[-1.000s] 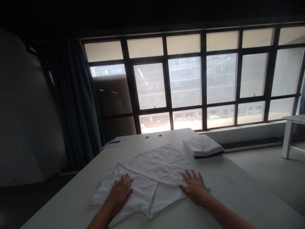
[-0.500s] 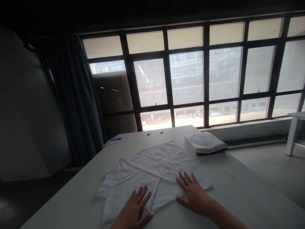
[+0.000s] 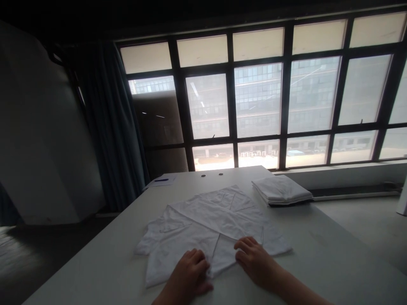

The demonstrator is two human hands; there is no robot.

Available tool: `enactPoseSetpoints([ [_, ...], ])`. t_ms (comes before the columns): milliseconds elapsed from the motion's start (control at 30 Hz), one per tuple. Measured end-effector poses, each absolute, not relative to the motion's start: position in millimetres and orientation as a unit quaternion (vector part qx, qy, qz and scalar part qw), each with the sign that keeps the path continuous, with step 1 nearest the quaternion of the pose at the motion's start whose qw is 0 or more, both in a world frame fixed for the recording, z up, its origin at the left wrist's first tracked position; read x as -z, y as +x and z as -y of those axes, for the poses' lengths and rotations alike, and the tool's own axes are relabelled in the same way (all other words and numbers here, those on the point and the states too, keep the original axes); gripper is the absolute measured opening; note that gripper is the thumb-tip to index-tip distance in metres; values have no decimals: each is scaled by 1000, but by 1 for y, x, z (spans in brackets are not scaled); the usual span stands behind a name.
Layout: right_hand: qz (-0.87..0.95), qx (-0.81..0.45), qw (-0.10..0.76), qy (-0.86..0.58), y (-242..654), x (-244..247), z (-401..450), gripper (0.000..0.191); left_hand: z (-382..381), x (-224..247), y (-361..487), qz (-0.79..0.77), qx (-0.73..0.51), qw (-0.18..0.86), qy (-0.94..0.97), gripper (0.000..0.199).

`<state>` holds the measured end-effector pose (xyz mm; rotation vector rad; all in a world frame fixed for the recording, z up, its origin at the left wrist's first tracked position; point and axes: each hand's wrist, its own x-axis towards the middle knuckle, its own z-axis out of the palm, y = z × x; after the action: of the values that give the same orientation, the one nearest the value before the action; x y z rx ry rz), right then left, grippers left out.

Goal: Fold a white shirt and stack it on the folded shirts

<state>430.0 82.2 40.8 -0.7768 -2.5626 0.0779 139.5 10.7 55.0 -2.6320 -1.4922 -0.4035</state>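
A white shirt [image 3: 197, 216] lies partly folded on the white table, with one flap laid slantwise across its middle and a short sleeve at the left. My left hand [image 3: 190, 273] is at the shirt's near edge, its fingers curled on the fabric and the thumb low at the hem. To its right, my right hand [image 3: 254, 260] has its fingers bent and closed on the shirt near the flap's lower end. A small crease stands up in the cloth beside it. The fingertips of both hands are partly hidden.
A stack of folded white garments [image 3: 281, 189] sits at the table's right edge, with something dark at its bottom. Papers with a pen [image 3: 161, 180] lie at the far left corner. Two round holes are set in the far part of the white table [image 3: 104, 258]. Windows and a dark curtain stand beyond.
Both hands lay flat with fingers spread on the shirt; now their fingers are curled in on the cloth. The view has turned slightly left.
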Motion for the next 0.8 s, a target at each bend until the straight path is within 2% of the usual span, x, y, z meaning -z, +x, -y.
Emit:
enactPoseSetpoints([
  [33, 927, -29, 237, -290, 430, -40, -83, 21, -10, -55, 139, 488, 133, 47, -861, 39],
  [167, 920, -34, 247, -303, 437, -40, -86, 18, -6, -50, 142, 484, 127, 76, -862, 7],
  [300, 912, 3, 255, -322, 439, -33, -90, 45, -4, -41, 145, 489, 114, 114, -857, 17],
  [433, 893, 32, 235, -384, 446, -28, -100, 64, -4, -44, 142, 529, 133, 79, -834, 37],
  [500, 880, 33, 209, -425, 455, -29, -108, 65, -4, -50, 140, 547, 132, 65, -824, 46],
  [633, 867, 8, 144, -477, 477, -35, -122, 55, -4, -62, 137, 574, 37, 75, -815, 30],
  [800, 871, -51, 120, -473, 502, -40, -135, 58, 4, -65, 124, 662, -17, 113, -740, 50],
])
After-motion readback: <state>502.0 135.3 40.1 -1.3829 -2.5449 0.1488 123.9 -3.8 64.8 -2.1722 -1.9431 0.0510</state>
